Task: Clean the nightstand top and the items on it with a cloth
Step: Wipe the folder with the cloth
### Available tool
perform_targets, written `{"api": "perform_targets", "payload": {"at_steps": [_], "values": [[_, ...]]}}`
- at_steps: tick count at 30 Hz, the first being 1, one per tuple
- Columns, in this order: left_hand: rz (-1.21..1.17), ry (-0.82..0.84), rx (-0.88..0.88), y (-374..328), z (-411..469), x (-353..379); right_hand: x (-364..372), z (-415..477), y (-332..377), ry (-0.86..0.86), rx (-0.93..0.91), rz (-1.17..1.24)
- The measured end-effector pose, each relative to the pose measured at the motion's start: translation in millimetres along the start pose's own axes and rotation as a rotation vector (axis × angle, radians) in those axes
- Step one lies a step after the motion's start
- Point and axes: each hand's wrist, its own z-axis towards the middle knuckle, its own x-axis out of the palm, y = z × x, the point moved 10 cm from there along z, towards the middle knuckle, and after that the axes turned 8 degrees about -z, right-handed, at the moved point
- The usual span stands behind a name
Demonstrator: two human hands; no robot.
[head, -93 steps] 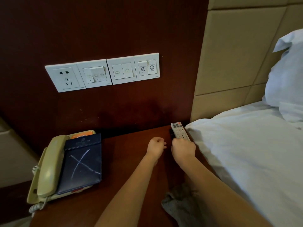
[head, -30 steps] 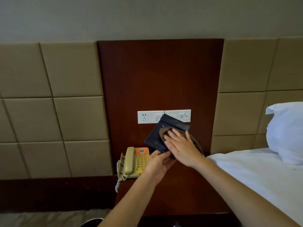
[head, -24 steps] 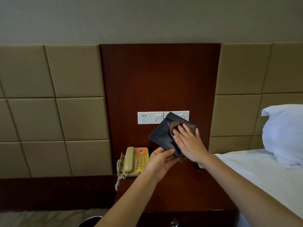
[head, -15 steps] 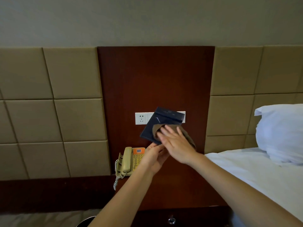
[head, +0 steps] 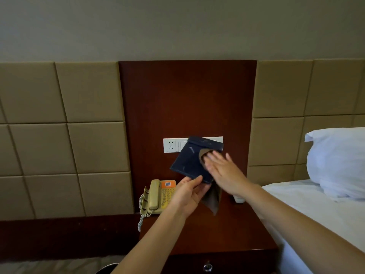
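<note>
Fingers (head: 216, 155) press brown cloth (head: 212, 200) onto scuffed navy folder (head: 187, 162).

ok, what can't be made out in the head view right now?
- Remote: only one end shows; the right arm covers the rest.
- Wall switch panel: right part is behind the dark folder; labels too small.
- Cloth: its middle is under the right hand.
- Telephone keypad: partly behind the left hand; digits too small.
- Print on the dark folder: blurred.
</note>
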Motion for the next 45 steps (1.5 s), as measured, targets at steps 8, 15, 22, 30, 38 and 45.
{"api": "perform_targets", "payload": {"at_steps": [8,15,22,30,38,45], "values": [[0.253,0.084,0.058,-21.7,-3.2,33.1,-17.3,17.3,47.8,-0.023,-0.093,-0.072],[0.325,0.106,0.041,-23.6,-13.3,26.4,-22.6,31.4,50.6,-0.008,-0.136,-0.047],[0.427,0.125,0.047,-13.7,-18.4,37.7,-23.4,31.7,24.5,-0.012,0.014,-0.073],[0.252,0.086,0.075,-31.9,-20.3,27.0,-22.7,25.9,49.5,-0.035,-0.116,-0.069],[0.224,0.105,0.112,-44.6,-24.2,34.3,-18.0,10.5,50.2,-0.054,-0.055,0.08],[0.169,0.078,0.086,-32.1,-24.1,18.7,-6.3,-19.5,54.0,-0.012,-0.099,0.19]]}}
